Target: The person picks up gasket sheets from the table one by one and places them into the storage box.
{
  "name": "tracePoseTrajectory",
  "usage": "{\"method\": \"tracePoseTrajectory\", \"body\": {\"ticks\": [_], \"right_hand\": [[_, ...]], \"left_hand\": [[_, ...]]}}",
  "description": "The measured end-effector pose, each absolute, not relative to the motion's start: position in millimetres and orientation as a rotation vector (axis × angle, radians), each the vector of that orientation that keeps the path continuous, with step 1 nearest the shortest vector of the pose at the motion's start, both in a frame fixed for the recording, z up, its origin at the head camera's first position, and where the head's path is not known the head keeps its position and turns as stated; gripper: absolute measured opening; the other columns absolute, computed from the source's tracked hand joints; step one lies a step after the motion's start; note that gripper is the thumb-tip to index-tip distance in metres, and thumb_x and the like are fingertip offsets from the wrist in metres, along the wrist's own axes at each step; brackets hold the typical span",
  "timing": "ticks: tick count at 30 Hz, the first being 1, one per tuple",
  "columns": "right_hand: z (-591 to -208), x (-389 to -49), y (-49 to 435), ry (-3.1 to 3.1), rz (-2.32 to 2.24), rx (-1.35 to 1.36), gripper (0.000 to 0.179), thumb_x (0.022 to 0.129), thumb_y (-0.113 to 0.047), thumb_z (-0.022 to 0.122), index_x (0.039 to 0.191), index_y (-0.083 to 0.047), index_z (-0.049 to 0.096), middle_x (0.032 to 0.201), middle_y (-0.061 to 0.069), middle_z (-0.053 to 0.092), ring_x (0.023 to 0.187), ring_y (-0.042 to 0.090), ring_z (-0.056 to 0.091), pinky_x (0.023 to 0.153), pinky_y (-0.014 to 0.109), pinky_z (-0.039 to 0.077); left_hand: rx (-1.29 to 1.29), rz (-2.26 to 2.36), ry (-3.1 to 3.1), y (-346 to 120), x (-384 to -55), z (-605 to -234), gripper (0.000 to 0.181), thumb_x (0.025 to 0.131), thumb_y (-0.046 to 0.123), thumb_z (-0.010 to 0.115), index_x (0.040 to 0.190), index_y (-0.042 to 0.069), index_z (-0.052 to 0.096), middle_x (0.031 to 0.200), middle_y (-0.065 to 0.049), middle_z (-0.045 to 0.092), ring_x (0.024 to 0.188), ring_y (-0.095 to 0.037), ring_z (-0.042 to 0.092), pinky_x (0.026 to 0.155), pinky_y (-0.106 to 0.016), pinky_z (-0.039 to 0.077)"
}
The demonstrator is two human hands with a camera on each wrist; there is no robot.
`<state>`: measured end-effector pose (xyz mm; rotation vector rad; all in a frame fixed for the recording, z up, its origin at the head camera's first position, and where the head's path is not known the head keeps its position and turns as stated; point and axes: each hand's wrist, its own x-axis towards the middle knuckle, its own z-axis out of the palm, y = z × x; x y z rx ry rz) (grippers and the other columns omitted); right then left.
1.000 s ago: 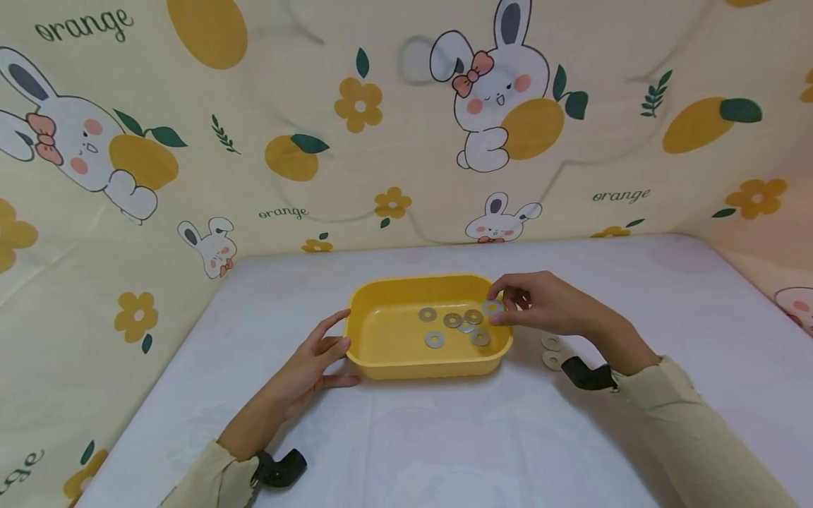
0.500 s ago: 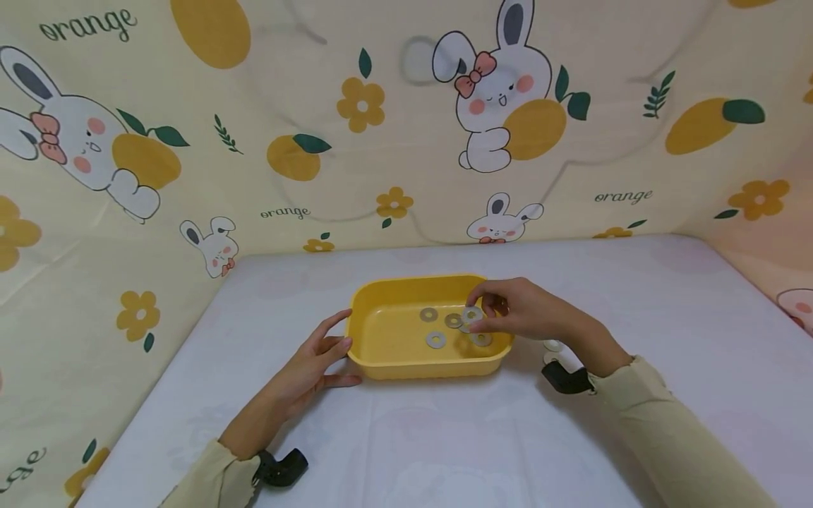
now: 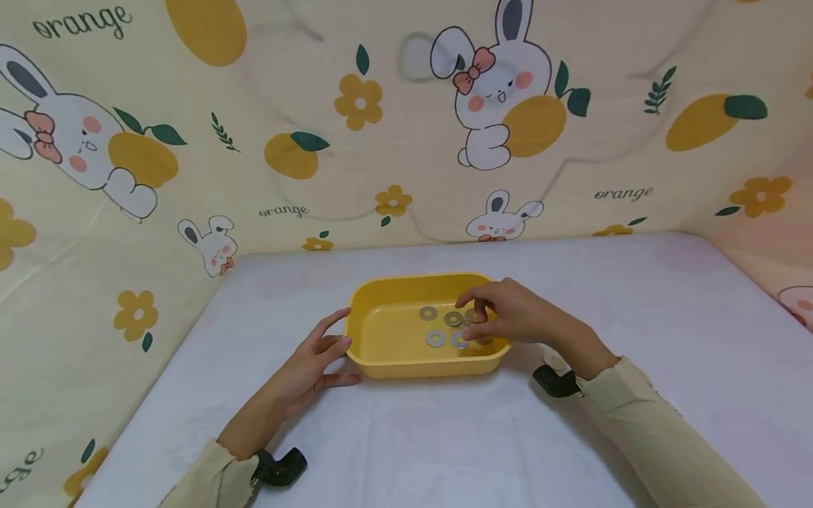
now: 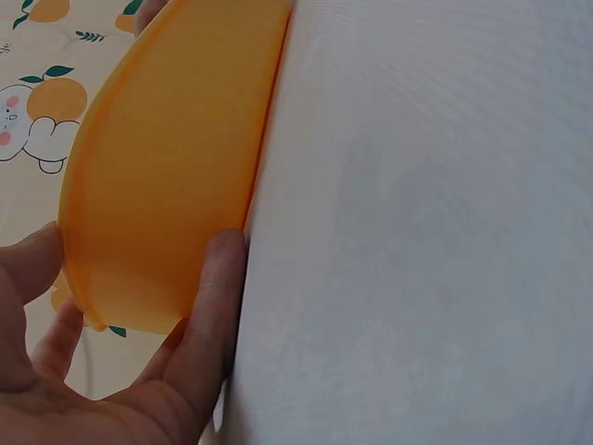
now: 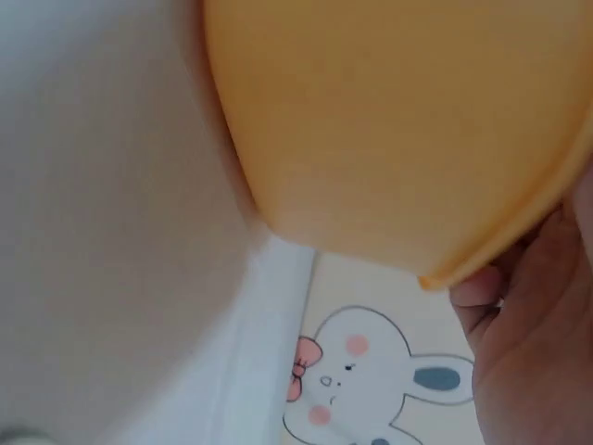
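Note:
A yellow plastic tray [image 3: 406, 368] stands on the white-covered table, with several flat metal washers [image 3: 435, 339] lying in its middle and right part. My left hand [image 3: 303, 374] grips the tray's left end; in the left wrist view its thumb and fingers [image 4: 218, 287] lie against the end wall and rim. Over the right end of the tray is my right hand [image 3: 517, 314], thumb and index finger apart, with no washer between them. One washer [image 3: 459, 340] lies just below the thumb tip. The right hand partly covers other washers behind it.
On the table right of the tray, another washer [image 3: 556, 360] shows partly behind the right wrist's black camera [image 3: 556, 381]. A second black camera [image 3: 282, 467] is on the left wrist. A patterned cloth [image 3: 394, 141] with rabbits and oranges rises behind the table [image 3: 406, 437].
My right hand has moved left over the tray, and the washer it pinched has left its fingers; a washer now lies below the thumb. The left hand and tray have stayed in place.

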<state>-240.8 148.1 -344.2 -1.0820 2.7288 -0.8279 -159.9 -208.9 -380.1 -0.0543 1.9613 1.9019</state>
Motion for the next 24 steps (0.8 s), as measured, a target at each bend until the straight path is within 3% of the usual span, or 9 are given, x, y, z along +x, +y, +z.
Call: {"method": "tracePoseTrajectory", "body": {"ticks": [12,24], "right_hand": [[-331.3,-241.2,165.7,2.774,-0.899,-1.012,0.040,0.081,-0.034,0.082,0.114,-0.015,0.069,0.077,-0.009,0.055,0.079,0.014,0.052,0.066,0.022,0.044],[-322.2,-247.2,200.9,2.849,-0.869,-0.919,0.035,0.084,-0.038,0.080,0.111,-0.019,0.070,0.079,-0.006,0.056,0.076,0.015,0.051,0.063,0.021,0.044]], "left_hand": [[-0.042,1.902,1.960,-208.5,-160.0,-380.4,0.063,0.101,0.033,0.057,0.155,0.039,0.025,0.146,-0.019,0.037,0.113,-0.023,0.062,0.093,-0.043,0.059],[-0.062,1.899,1.962,-207.8,-159.7,-379.6,0.062,0.101,0.033,0.057,0.155,0.040,0.025,0.147,-0.018,0.036,0.114,-0.023,0.061,0.092,-0.042,0.059]]}}
